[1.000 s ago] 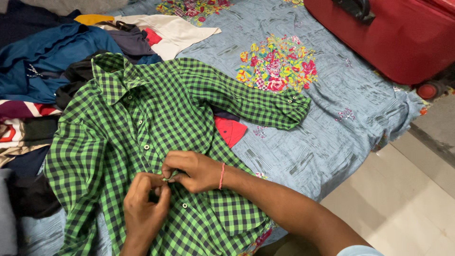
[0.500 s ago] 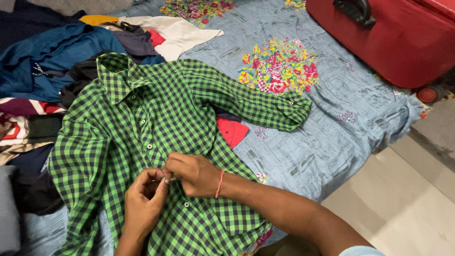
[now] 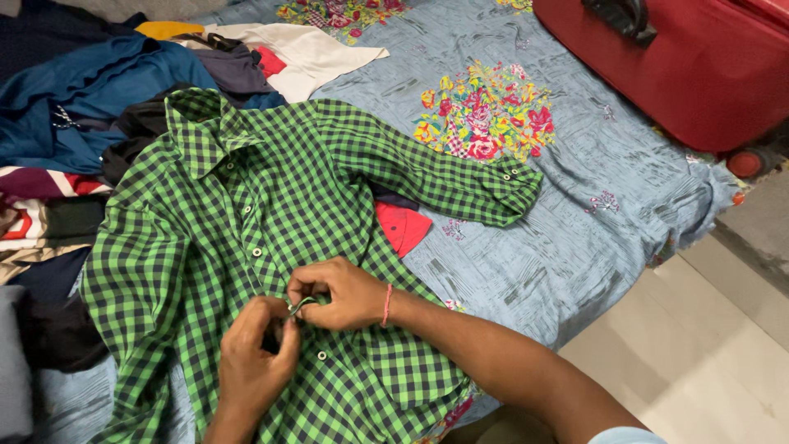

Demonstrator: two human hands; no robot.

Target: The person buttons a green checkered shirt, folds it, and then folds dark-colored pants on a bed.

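A green and dark checked shirt (image 3: 246, 205) lies spread front-up on a bed, collar toward the far left, one sleeve stretched out to the right. My left hand (image 3: 251, 362) and my right hand (image 3: 341, 294) meet at the button placket near the shirt's lower middle. Both pinch the front edges of the fabric together around a button. A thin red band circles my right wrist. Small white buttons run up the placket above my hands.
A red suitcase (image 3: 682, 66) stands at the bed's far right corner. A pile of clothes (image 3: 74, 123) in blue, black, white and red lies at the left. A red cloth (image 3: 403, 226) peeks from under the sleeve. The grey-blue flowered bedsheet (image 3: 534, 238) ends at pale floor tiles (image 3: 707, 353).
My hands stay on the same spot of the placket, fingers shifting slightly. The view has drifted a little.
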